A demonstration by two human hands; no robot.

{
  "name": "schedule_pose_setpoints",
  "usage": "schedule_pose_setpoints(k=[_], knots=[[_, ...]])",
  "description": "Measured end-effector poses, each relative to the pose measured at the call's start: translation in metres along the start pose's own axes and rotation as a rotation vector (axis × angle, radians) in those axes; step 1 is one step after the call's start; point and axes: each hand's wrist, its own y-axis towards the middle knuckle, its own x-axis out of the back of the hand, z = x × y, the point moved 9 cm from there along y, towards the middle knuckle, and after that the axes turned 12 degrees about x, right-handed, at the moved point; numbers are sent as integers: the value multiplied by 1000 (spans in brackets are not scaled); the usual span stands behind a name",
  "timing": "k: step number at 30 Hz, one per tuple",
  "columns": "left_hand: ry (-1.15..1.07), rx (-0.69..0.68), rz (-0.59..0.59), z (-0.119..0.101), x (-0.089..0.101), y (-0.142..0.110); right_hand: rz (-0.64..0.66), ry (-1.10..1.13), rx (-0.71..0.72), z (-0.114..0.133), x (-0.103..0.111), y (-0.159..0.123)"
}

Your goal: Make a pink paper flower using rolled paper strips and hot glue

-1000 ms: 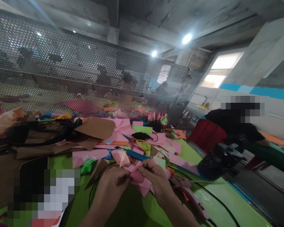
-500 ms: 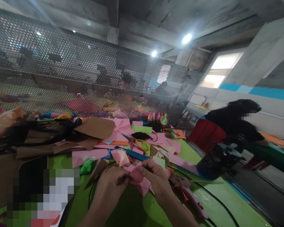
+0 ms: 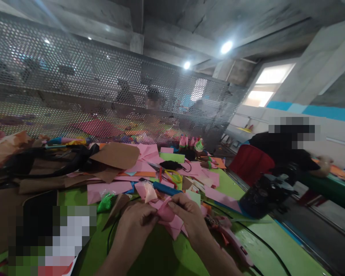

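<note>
The left hand (image 3: 138, 218) pinches one edge of a small folded pink paper piece (image 3: 166, 211) between thumb and fingers, and the right hand (image 3: 186, 212) pinches its other side the same way, so the piece is held between the two hands over the green table (image 3: 152, 257), toward the near side. More pink paper scraps (image 3: 174, 227) lie just beneath and beside it.

Just beyond the fingers sits a pale peach packet (image 3: 150, 192), with a blue tool (image 3: 167, 188) lying next to it; what kind of tool is too blurred to tell. Beside the right wrist lies a pink glue gun (image 3: 234, 241), its dark cord running off toward the near edge. Out from the left hand are a brown paper piece (image 3: 116, 211) and a bright green plastic bundle (image 3: 105, 202), and farther left a partly pixelated dark object (image 3: 40, 218).

Farther back, pink sheets (image 3: 148, 153) are heaped near a rounded brown sheet (image 3: 117, 155) and a black strap (image 3: 83, 157). Small pink and green paper figures (image 3: 192, 143) stand at the back, in front of a perforated metal panel (image 3: 112, 84). On the right, past a dark bin (image 3: 258, 195) and a red chair (image 3: 251, 161), a person in black (image 3: 284, 149) sits at another work surface.
</note>
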Motion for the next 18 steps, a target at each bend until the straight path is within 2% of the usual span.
schedule_pose_setpoints(k=[7,12,18], knots=[[34,-5,-18,-5,3,-1,-37,24,-37,-9,2,-1],[79,-19,11,-7,0,-2,-66,4,-40,-13,7,0],[118,-37,5,-7,-1,-2,-46,12,-44,-12,5,-1]])
